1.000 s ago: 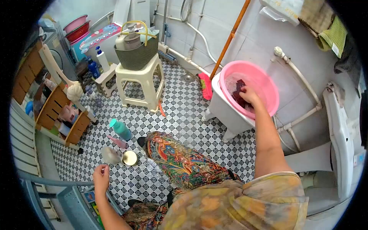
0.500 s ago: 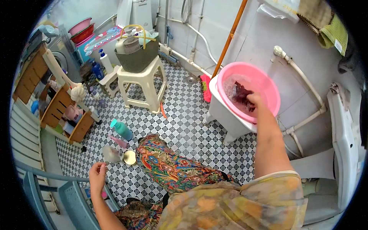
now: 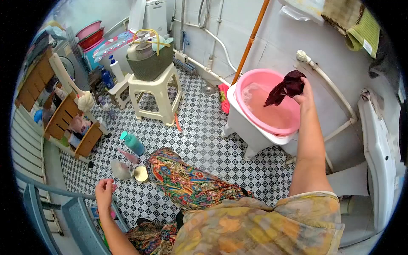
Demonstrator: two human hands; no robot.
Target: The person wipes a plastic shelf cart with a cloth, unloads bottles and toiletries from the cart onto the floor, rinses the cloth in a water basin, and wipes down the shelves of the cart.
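Observation:
Gripped in my right hand [image 3: 304, 94] is a dark maroon cloth [image 3: 288, 88], lifted above the right side of a pink basin [image 3: 247, 111]. Cloudy pinkish water with some foam fills the basin's bottom. The basin rests on a white stand [image 3: 246, 131]. My left hand [image 3: 105, 189] is at the lower left, beside a blue-grey rail [image 3: 63, 193], its fingers curled; whether anything is between them is too small to tell.
A teal bottle [image 3: 133, 143], a pink tube [image 3: 128, 155] and an open round container [image 3: 141, 174] are on the tiled floor. A white stool [image 3: 155, 92] bears a grey basket [image 3: 149, 63]. A broom handle [image 3: 251, 40] leans behind the basin.
The maroon cloth has come up out of the water with my right hand, which moved up and to the right. My left hand has shifted only slightly.

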